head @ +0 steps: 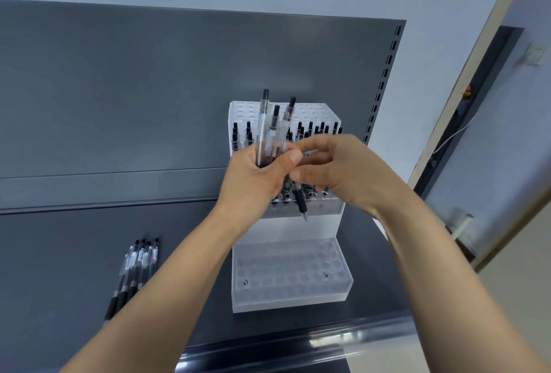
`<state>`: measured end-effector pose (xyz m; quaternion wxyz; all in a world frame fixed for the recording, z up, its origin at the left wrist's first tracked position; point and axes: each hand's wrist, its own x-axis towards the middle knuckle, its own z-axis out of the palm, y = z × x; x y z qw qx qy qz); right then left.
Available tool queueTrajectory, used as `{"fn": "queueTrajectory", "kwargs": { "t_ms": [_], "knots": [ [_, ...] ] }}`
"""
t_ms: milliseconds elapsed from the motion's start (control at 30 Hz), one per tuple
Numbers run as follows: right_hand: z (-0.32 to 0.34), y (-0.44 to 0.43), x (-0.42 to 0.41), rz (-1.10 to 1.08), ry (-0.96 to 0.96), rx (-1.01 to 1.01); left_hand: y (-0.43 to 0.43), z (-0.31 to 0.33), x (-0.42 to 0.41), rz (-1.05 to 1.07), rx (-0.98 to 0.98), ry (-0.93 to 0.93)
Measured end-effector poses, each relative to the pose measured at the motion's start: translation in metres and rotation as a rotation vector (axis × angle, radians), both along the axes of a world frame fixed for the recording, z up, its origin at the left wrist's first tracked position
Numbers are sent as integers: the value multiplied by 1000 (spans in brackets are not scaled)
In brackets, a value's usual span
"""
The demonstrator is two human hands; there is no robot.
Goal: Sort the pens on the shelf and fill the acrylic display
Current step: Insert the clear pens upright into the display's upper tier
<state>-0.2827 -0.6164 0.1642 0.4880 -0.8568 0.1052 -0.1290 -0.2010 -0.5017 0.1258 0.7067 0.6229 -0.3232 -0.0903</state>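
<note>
My left hand (262, 176) grips a bundle of pens (269, 134); my right hand (334, 170) pinches one pen (300, 201). Loosening the bundle risks spilling onto the acrylic display (290, 274).

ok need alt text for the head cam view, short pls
A left hand grips a bunch of clear pens upright while the right hand picks at them, in front of a tiered acrylic display on a dark shelf. More loose pens lie to the left.
</note>
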Motion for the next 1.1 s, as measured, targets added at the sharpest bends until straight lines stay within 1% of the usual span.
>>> {"fn": "queueTrajectory", "kwargs": {
  "t_ms": [100, 167, 333, 400, 633, 900, 1100],
  "knots": [
    [-1, -2, 0, -59, 4, -79, -3, -1, -2, -36, 18, -24],
    [3, -9, -3, -119, 9, -150, -3, -1, -2, -23, 20, -14],
    [6, -36, 0, -376, -111, -242, 2, -1, 1, 4, 20, 27],
    [0, -43, 7, -434, -139, -249, 3, -3, 2, 5, 39, 13],
    [-24, -47, 21, -438, -104, -305, 4, -8, 6, -1, 75, -9],
    [-43, -43, 30, -469, 74, -392, 6, -12, 9, -7, 100, -7],
    [-45, -43, 34, -496, 82, -376, 2, -12, 8, -21, 126, -8]
  ]
}}
